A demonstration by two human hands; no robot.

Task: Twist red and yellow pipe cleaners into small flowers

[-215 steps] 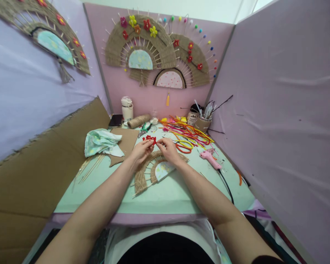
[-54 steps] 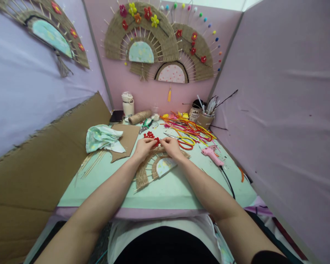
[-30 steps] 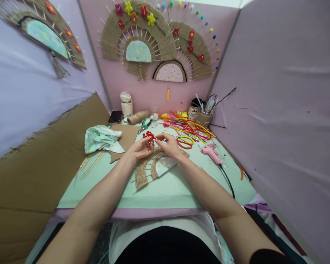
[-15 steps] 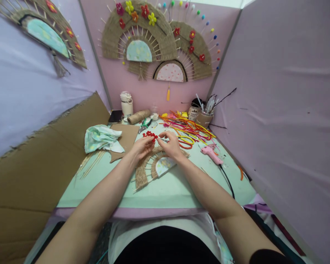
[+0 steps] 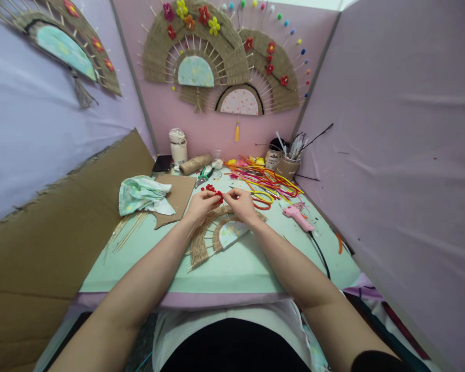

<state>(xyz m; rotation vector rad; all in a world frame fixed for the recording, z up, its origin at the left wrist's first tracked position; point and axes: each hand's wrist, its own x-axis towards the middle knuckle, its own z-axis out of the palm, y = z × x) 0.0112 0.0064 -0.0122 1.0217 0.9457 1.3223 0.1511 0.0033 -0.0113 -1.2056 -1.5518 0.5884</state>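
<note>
A pale green tabletop sits between a pink back panel, hung with woven fans, and a lilac wall on the right. Over it the left hand pinches a small red piece — the right hand brings bunched fingertips to its edge, their grip too small to tell. A smaller fan lies just below.

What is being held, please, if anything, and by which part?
The left hand pinches a red piece by its left side; the right hand, apparently, its right edge.
</note>
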